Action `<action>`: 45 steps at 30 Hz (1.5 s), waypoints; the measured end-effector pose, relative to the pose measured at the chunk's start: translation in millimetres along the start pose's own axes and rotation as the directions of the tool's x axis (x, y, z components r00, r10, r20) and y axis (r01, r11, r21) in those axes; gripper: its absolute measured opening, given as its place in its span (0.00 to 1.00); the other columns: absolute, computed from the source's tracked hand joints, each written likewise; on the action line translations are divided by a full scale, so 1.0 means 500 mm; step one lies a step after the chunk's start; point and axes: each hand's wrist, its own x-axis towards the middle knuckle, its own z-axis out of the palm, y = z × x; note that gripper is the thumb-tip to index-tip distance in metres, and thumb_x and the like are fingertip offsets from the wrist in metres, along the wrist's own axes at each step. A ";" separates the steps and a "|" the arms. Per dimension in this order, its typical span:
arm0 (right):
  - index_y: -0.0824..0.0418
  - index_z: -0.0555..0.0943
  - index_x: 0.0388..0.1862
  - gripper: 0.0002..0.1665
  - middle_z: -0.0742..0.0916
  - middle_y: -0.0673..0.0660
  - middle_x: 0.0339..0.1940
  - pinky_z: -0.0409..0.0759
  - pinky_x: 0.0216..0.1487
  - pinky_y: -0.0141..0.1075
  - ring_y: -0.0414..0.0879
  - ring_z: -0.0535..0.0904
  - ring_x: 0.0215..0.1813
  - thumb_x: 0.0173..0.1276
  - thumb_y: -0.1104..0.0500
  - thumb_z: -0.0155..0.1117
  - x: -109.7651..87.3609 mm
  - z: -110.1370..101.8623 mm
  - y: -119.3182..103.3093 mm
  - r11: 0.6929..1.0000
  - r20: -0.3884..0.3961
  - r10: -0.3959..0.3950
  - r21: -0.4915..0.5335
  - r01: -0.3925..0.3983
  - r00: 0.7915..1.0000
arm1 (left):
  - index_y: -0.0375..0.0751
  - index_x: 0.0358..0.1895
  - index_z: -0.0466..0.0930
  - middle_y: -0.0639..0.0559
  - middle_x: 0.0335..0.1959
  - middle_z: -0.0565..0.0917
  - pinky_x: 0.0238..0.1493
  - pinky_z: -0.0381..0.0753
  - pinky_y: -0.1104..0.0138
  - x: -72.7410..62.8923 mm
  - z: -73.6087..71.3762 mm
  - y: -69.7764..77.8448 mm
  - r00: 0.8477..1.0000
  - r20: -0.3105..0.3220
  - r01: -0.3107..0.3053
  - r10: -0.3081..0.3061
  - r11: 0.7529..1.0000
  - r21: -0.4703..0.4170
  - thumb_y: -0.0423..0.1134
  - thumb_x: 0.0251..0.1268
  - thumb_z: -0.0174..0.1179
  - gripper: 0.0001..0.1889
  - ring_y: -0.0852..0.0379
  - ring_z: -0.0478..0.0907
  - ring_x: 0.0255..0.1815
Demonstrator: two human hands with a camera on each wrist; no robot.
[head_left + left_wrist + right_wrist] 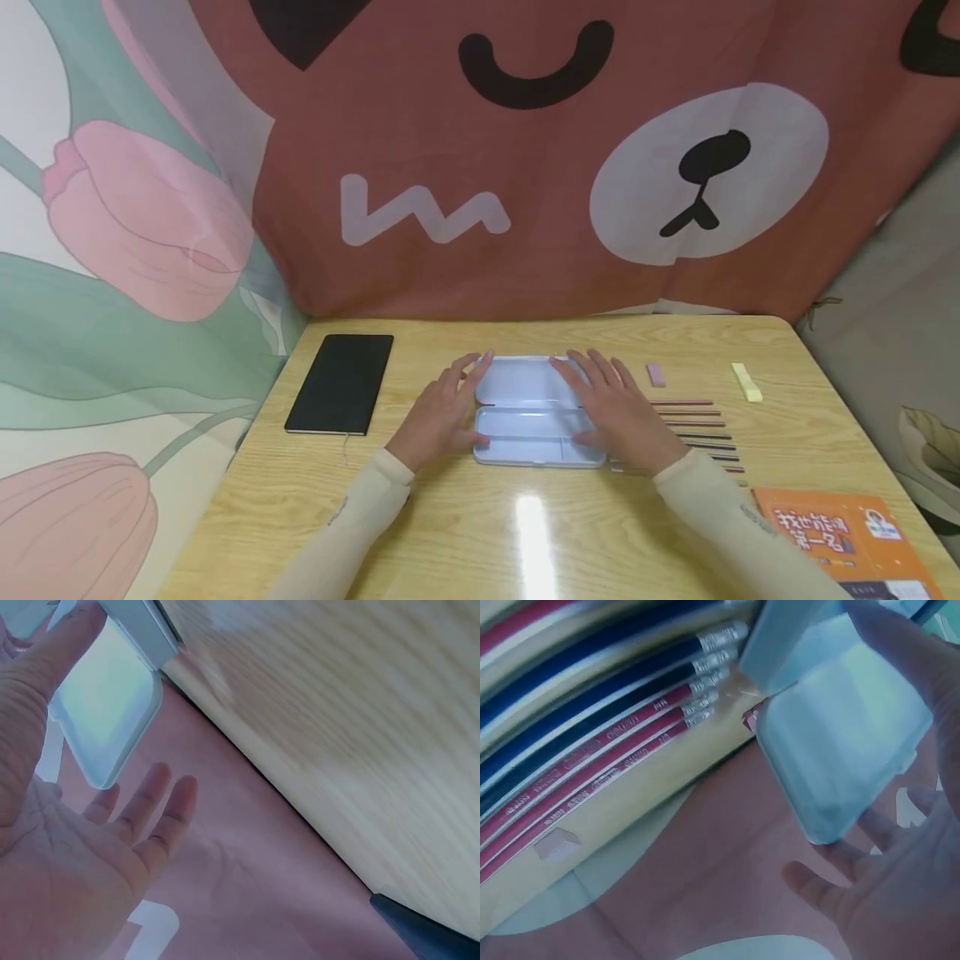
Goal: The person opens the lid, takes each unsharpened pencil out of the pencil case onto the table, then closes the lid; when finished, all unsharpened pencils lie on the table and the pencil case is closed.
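A pale blue-white pencil case [517, 452] lies unfolded on the table, its lid [513, 382] tipped back and a divided tray in front. Nothing shows inside it. At its left side is my left hand [437, 421], thumb by the tray and extended fingers around the lid's edge. My right hand [626, 417] is at the opposite side, thumb over the tray and fingers spread at the lid's right part. In the left wrist view those fingers look relaxed beside the lid [109, 705]. Several pencils [649, 724] lie in a row to the right, partly hidden under my right hand.
A black notebook [341, 383] is at the table's left. Behind the pencils are a purple eraser [656, 375] and a yellow block [746, 382]. An orange book [843, 529] lies at the front right corner. A printed cloth [420, 275] hangs behind the table.
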 end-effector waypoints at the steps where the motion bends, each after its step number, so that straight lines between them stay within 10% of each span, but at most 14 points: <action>1: 0.51 0.53 0.93 0.80 0.67 0.64 0.87 0.66 0.83 0.67 0.68 0.64 0.86 0.50 0.44 0.96 -0.001 0.002 -0.002 1.000 -0.015 -0.011 -0.013 0.010 1.000 | 0.51 0.94 0.36 0.42 0.86 0.62 0.68 0.84 0.49 0.000 0.001 0.000 1.000 -0.012 -0.004 0.004 1.000 0.012 0.56 0.49 0.90 0.78 0.44 0.78 0.71; 6: 0.54 0.56 0.92 0.75 0.75 0.63 0.78 0.72 0.80 0.62 0.62 0.71 0.79 0.55 0.45 0.94 -0.013 0.010 -0.015 0.998 -0.114 -0.059 -0.029 0.056 0.992 | 0.41 0.92 0.45 0.39 0.77 0.71 0.63 0.85 0.53 -0.007 0.006 -0.001 0.992 -0.104 -0.059 0.066 0.996 0.068 0.51 0.47 0.92 0.75 0.44 0.77 0.67; 13: 0.64 0.71 0.84 0.47 0.85 0.64 0.69 0.78 0.73 0.62 0.61 0.81 0.70 0.74 0.48 0.78 -0.038 0.015 -0.047 0.994 -0.241 -0.081 0.056 0.097 0.967 | 0.57 0.88 0.65 0.50 0.69 0.75 0.70 0.77 0.49 -0.009 -0.004 0.007 0.980 -0.131 -0.139 0.151 0.986 0.094 0.67 0.66 0.75 0.50 0.47 0.73 0.72; 21: 0.63 0.74 0.83 0.40 0.81 0.64 0.79 0.70 0.81 0.65 0.65 0.76 0.80 0.87 0.37 0.59 -0.064 0.020 -0.095 0.991 -0.004 -0.027 0.129 0.027 1.000 | 0.53 0.88 0.66 0.52 0.89 0.65 0.88 0.60 0.45 -0.001 -0.014 0.035 0.983 0.091 -0.142 0.158 0.976 -0.164 0.58 0.94 0.40 0.30 0.49 0.60 0.90; 29: 0.68 0.72 0.83 0.40 0.75 0.64 0.85 0.66 0.83 0.67 0.68 0.68 0.85 0.89 0.40 0.55 -0.073 0.027 -0.119 0.992 0.135 -0.023 0.126 0.006 0.991 | 0.44 0.90 0.58 0.45 0.92 0.55 0.89 0.56 0.44 -0.003 0.005 0.057 0.927 0.311 -0.174 0.208 0.976 -0.134 0.53 0.93 0.48 0.34 0.47 0.54 0.92; 45: 0.66 0.73 0.83 0.39 0.76 0.63 0.84 0.71 0.80 0.66 0.66 0.71 0.84 0.88 0.41 0.58 -0.082 0.047 -0.121 0.998 0.079 -0.061 0.016 0.060 0.995 | 0.45 0.86 0.69 0.45 0.88 0.67 0.85 0.66 0.44 0.001 0.001 0.074 0.940 0.261 -0.212 0.221 0.975 -0.061 0.51 0.88 0.58 0.31 0.43 0.65 0.87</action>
